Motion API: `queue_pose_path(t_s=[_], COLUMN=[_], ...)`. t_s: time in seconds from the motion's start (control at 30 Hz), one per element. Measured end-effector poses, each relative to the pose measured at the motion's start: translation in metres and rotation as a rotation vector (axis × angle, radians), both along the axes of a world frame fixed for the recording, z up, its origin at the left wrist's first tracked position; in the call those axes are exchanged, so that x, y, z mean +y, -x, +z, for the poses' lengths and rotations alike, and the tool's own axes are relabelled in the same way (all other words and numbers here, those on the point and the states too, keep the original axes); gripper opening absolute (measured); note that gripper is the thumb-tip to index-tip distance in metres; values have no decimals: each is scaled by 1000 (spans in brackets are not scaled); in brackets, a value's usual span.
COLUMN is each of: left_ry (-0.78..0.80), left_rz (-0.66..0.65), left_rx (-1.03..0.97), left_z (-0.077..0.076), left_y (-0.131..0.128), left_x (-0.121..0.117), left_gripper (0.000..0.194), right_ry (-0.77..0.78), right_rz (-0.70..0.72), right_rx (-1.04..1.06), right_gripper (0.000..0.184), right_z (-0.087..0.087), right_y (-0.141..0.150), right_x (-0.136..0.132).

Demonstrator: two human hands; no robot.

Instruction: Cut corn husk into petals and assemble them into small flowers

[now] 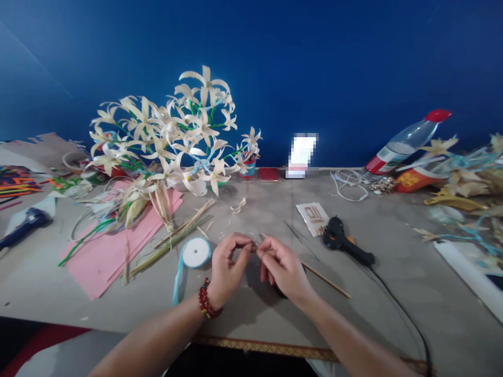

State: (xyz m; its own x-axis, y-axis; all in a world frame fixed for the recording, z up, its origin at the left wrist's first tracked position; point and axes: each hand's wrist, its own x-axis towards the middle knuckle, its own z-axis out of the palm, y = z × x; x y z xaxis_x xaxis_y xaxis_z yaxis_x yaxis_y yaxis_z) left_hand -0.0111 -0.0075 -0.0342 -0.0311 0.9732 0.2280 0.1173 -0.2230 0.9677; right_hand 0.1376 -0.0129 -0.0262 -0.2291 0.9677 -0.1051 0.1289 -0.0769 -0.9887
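My left hand [228,267], with a red bead bracelet on the wrist, is pinched closed near the table's front middle. My right hand [283,267] is closed too, fingertips meeting the left's. Between them they hold the end of a thin wooden stick [328,281] that runs out to the right over the table; a small piece at the fingertips is too small to make out. A roll of light blue ribbon [195,253] lies just left of my left hand. A black glue gun [346,242] rests to the right, its cord trailing toward the front edge.
A bouquet of cream paper flowers [173,136] stands at the back left above pink paper sheets [113,248] and dried straw strips. A plastic bottle [404,142], white cable and more flowers crowd the right side. A blue tool [23,226] lies far left.
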Motion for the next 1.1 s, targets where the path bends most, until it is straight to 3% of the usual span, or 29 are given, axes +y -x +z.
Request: queue_pose_path(t_s=[0.1,0.23,0.37,0.8,1.0,1.1], left_ry=[51,25,0,161,245,252], left_rz=[-27,-6,-6,-41,-81,-96], left_rx=[-119,-122,-88,-235,-333,-356], left_z=[-1,-3,-3,-1,-1,-1], left_y=[-3,-4,-3,-3,-1,-1], left_x=[-1,0,1,2,5,5], left_gripper=[6,4,4,11,14,14], right_ry=[-100,-190,-215,-181,-461,-582], right_rz=[2,26,33,30,-40,-122], right_rx=[-82,-167,-187,-177,-479,-512], right_gripper=[17,15,13,17,10,9], right_z=[-1,-3,-3,-7,3,8], right_y=[-2,-2,-1,0,-6,-10], right_x=[-2,-3,-4,-6,-3,0])
